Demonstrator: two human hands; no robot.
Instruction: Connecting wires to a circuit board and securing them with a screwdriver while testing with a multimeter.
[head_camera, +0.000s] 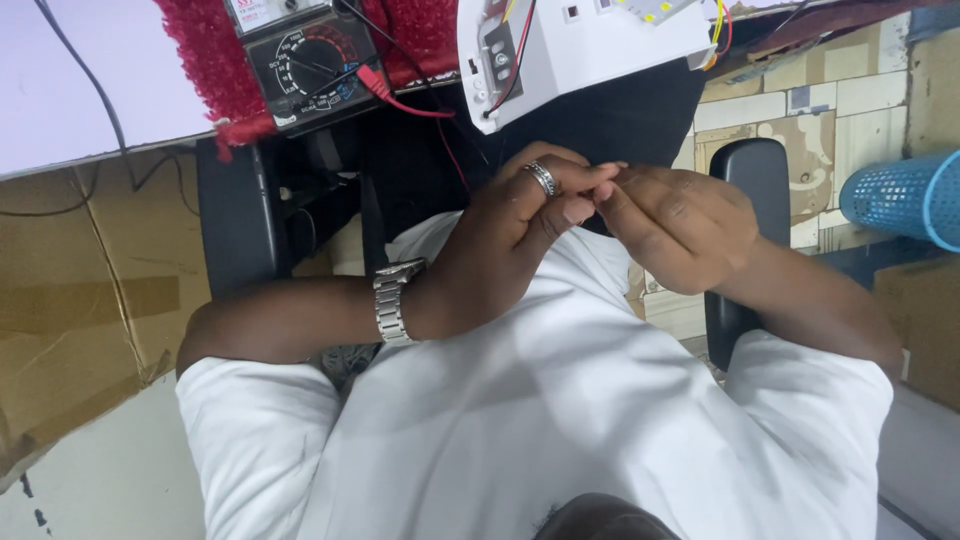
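Note:
My left hand (520, 215) and my right hand (680, 230) meet fingertip to fingertip in front of my white shirt (560, 400). The left hand wears a silver ring (542, 177), and a metal watch (392, 300) sits on its wrist. Its fingers curl against the right hand's fingertips. Both hands' fingers are closed together, and I cannot see whether anything small is pinched between them. Just above the hands is a white plastic device (585, 45) with red and yellow wires.
A black analog multimeter (310, 65) with a red plug (375, 82) lies on red fuzzy cloth (205, 60) at the edge of a white table (60, 90). Black chair armrests (235, 215) (745, 170) flank me. There is a blue mesh basket (905, 195) at right and cardboard (90, 300) at left.

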